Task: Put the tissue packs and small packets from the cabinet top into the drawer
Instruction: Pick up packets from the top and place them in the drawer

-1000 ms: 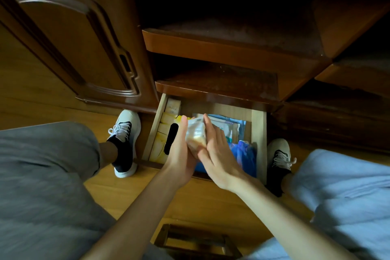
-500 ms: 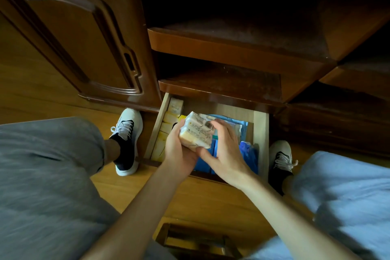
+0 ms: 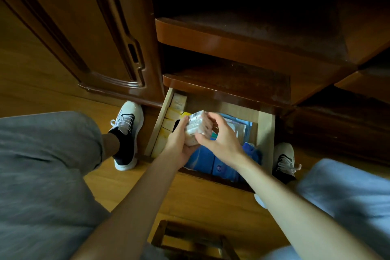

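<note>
A pale wooden drawer [image 3: 266,131] stands pulled out at the cabinet's foot. Over its middle I hold a white plastic-wrapped tissue pack [image 3: 195,127]. My left hand [image 3: 179,143] cups the pack from below and the left. My right hand [image 3: 221,139] rests its fingers on the pack's top and right side, with the thumb under it. Inside the drawer, a row of yellowish tissue packs [image 3: 172,121] lines the left wall. Blue packets [image 3: 211,162] fill the front, and clear packets [image 3: 238,126] lie at the back right.
Two dark wooden shelves [image 3: 232,44] jut out above the drawer. A cabinet door [image 3: 84,34] stands to the left. My two feet in pale sneakers [image 3: 126,131] flank the drawer on the wooden floor. A wooden stool frame [image 3: 190,240] shows below my arms.
The tissue pack has turned in my hands and stays above the drawer. My right hand's fingers have spread and shifted onto the top of the pack. The view has drawn a little closer.
</note>
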{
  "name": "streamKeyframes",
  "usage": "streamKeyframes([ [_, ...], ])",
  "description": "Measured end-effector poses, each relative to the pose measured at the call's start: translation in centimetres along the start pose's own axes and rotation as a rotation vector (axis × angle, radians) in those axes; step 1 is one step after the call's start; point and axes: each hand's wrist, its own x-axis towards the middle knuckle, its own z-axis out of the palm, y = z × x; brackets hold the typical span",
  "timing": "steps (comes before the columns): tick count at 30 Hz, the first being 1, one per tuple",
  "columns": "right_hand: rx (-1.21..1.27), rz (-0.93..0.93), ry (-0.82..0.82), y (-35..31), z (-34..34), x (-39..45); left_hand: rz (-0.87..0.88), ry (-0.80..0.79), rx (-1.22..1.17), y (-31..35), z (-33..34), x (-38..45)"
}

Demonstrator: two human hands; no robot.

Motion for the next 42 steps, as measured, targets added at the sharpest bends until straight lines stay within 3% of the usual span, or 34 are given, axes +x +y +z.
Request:
streamKeyframes([
  [3,-0.034,0.087,0.077,1.9,1.0,3.2,-0.019,0.215,0.125,0.8,-1.0,2.9],
  [7,-0.046,0.230,0.248,5.2,3.2,8.3,0.181,0.362,0.150,1.9,-2.6,5.5],
  [10,0.123,0.370,0.286,7.1,4.6,10.9,0.246,0.326,0.189,2.1,-3.2,6.0],
  [14,0.267,0.524,0.207,8.2,5.1,13.9,0.282,0.278,0.258,1.7,-3.5,6.6],
  [19,0.134,0.455,0.173,9.1,5.7,16.3,0.300,0.269,0.291,1.5,-3.7,7.1],
  [23,-0.062,0.477,-0.050,10.2,5.4,18.1,0.294,0.254,0.285,1.3,-3.9,7.1],
  [27,-0.145,0.524,-0.173,10.3,4.9,19.0,0.285,0.252,0.297,1.2,-4.2,7.1],
  [36,-0.323,0.506,-0.069,9.8,6.3,19.4,0.378,0.214,0.318,1.1,-3.9,7.1],
  [39,-0.341,0.505,-0.124,10.1,6.0,18.6,0.395,0.210,0.335,0.9,-3.7,7.1],
  [40,-0.371,0.519,-0.173,10.0,6.0,18.3,0.440,0.227,0.426,0.7,-3.8,7.0],
  [42,-0.443,0.519,-0.232,9.7,6.0,17.6,0.699,0.375,0.964,0.5,-4.6,7.1],
])
